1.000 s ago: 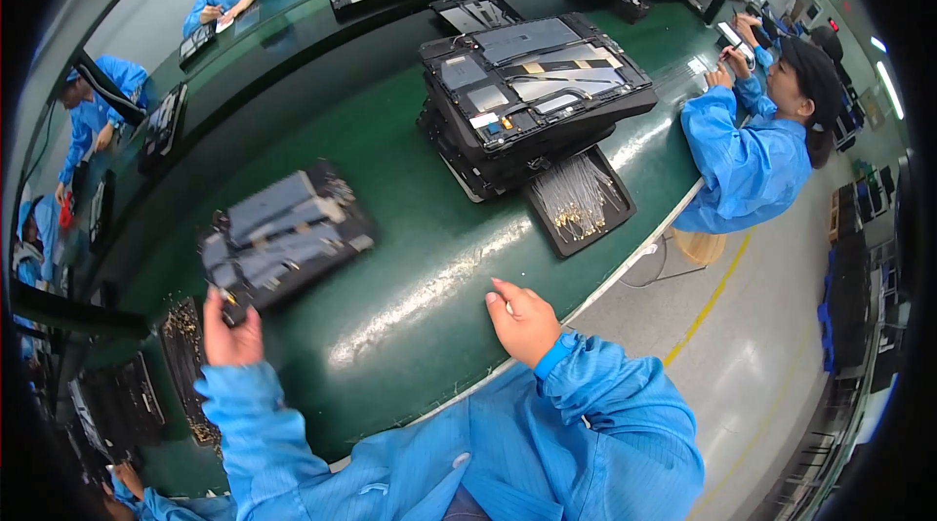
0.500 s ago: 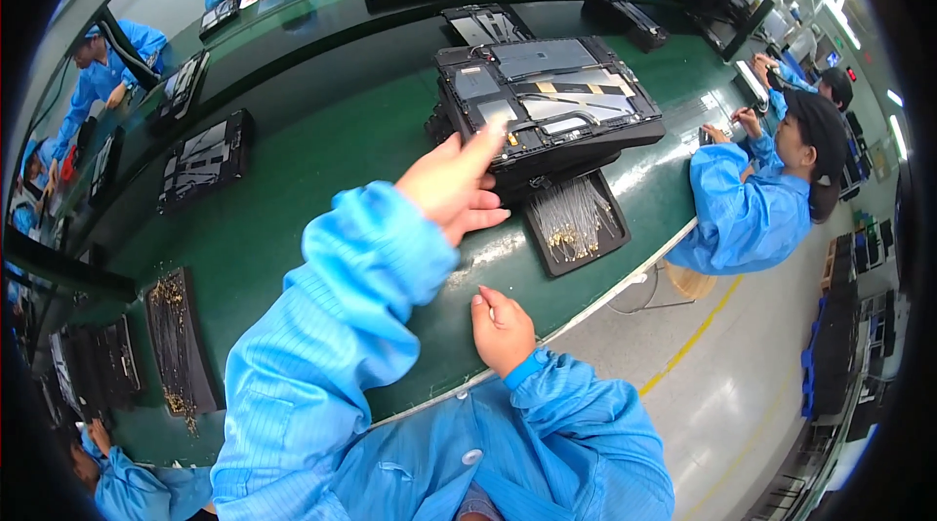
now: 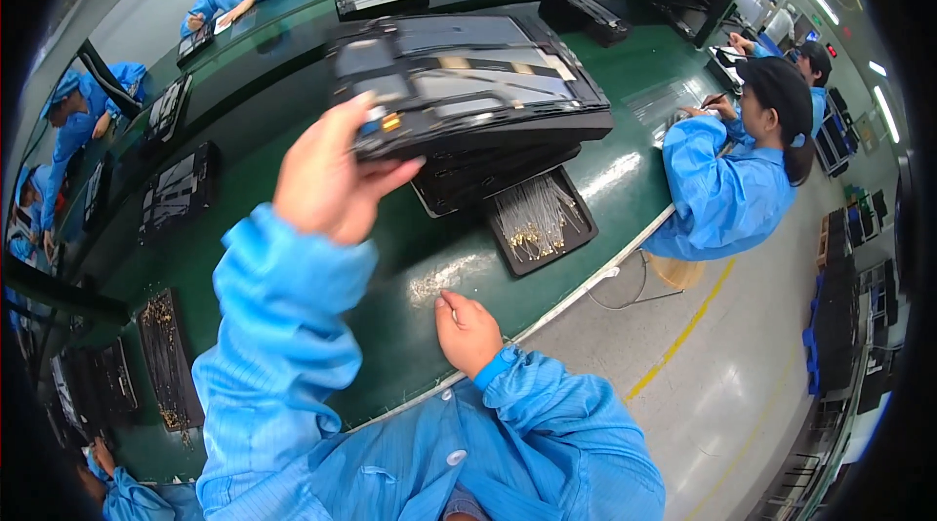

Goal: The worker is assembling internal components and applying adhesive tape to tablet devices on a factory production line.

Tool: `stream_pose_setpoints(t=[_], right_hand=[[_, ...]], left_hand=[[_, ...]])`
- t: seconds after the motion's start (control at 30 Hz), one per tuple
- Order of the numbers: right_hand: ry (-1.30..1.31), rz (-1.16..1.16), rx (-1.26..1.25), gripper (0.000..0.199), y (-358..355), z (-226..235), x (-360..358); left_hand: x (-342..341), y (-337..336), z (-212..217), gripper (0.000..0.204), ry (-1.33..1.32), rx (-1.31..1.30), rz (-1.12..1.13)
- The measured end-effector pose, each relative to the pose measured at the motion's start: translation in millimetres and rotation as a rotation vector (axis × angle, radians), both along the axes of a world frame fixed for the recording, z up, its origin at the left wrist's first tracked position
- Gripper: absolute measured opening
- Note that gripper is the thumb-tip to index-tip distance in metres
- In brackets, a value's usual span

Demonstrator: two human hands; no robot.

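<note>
My left hand [image 3: 337,170] grips the near left corner of an opened tablet-like device [image 3: 478,72] in a black tray, thumb on top and fingers underneath. Grey battery panels and tan tape strips show on its upper face. The device is tilted and lies over a stack of similar black trays [image 3: 498,180]. My right hand [image 3: 468,331] rests low near the table's front edge, fingers curled and thumb pressed to them; whatever is inside is hidden. Just beyond it, a black tray of thin grey cables with gold ends [image 3: 537,223] sits partly under the stack.
Another cable tray [image 3: 168,360] lies at the left on the green table [image 3: 283,219]. More opened devices [image 3: 181,191] stand along the left and far side. A co-worker in blue [image 3: 727,175] sits at the right; others work around the far line.
My left hand has closed on the device's corner and drawn it left and up off the stack, tilting it. The right hand keeps its curled pose. The whole view has shifted slightly.
</note>
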State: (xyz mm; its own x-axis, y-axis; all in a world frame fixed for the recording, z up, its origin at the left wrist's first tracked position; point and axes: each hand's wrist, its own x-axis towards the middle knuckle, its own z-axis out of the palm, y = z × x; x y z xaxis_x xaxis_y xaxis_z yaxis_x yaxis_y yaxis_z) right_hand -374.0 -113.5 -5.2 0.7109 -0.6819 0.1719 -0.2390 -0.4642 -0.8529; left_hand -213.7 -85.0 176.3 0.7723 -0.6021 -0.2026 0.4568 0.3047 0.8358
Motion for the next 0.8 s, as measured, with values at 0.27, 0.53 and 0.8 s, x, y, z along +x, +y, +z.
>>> stream_pose_setpoints(t=[0.27, 0.53, 0.8], right_hand=[[-0.135, -0.099, 0.820, 0.043, -4, -2, -5], [-0.221, -0.267, 0.725, 0.038, -7, 32, 13], [0.223, 0.611, 0.619, 0.027, 78, 40, 0]], left_hand=[[-21, 215, -49, 0.031, -0.061, 0.121, 0.364], [-65, 256, -134, 0.034, 0.124, 0.614, 0.287], [34, 356, -160, 0.036, -0.680, 1.916, 0.689]])
